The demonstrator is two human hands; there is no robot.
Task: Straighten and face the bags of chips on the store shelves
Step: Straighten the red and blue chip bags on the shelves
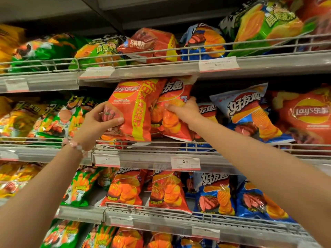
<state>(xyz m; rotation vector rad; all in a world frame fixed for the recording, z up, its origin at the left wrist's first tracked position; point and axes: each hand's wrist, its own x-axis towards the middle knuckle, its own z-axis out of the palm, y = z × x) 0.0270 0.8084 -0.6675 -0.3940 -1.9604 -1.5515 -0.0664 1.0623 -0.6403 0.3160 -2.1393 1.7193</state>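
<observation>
Head view. My left hand (100,120) grips the red Lay's bag (133,110) at its lower left edge: the thumb lies across the front of the bag, and the fingers (96,109) curl round the side, partly behind the film. A beaded bracelet (77,145) sits on that wrist. The bag stands nearly upright on the middle shelf (152,154), its printed face toward me and its top edge just under the shelf above.

My right hand (184,111) holds the orange ridged-chip bag (172,111) directly beside the Lay's bag. The thumb presses across the front at mid height; the remaining fingers are curled round the right edge and are hidden behind the bag. This bag leans to the left, its upper left corner tucked behind the Lay's bag, so that the two touch.

To the right of my right hand, on the same shelf, a blue ridged-chip bag (249,110) lies tilted, and a second red Lay's bag (308,115) stands further right. To the left of my left hand, green bags (53,119) crowd together at uneven angles.

A wire rail (197,144) runs along the shelf front, and a price tag (185,162) marked 5.90 hangs below it. The top shelf (161,68) carries green, red and blue bags lying back at a slant. The lower shelf (161,213) holds orange and blue bags standing in a row.
</observation>
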